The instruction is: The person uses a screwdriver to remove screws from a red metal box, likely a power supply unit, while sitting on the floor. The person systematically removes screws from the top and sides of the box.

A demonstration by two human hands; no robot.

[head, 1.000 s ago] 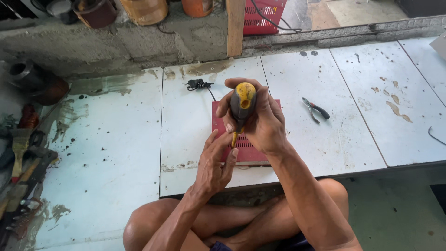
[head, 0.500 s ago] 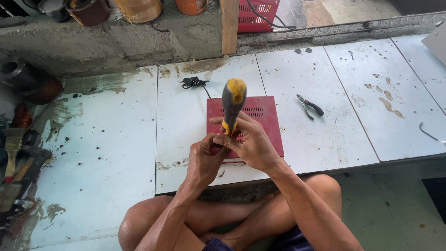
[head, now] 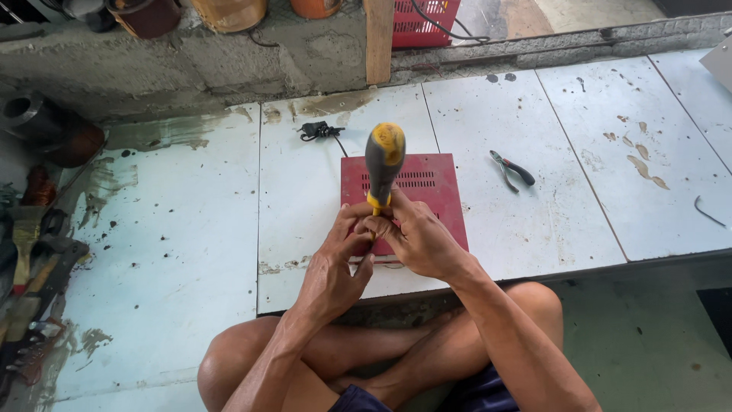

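A: Both hands' grip pinches the shaft of the screwdriver (head: 383, 162), left hand (head: 335, 263) and right hand (head: 418, 236) touching, fingers curled shut around it.
B: Screwdriver position?
A: Upright, black-and-yellow handle on top, tip hidden, over the front edge of the red metal box (head: 427, 183) on the pale floor panel (head: 175, 252).
B: Nearby?
A: Pliers (head: 512, 169) right of the box, black cable (head: 319, 131) behind it.

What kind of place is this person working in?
Probably an informal repair workshop, with the person sitting on the floor. Both hands hold a screwdriver over a red vented metal box; pliers lie on the stained white floor panels, and worn hand tools pile up at the left.
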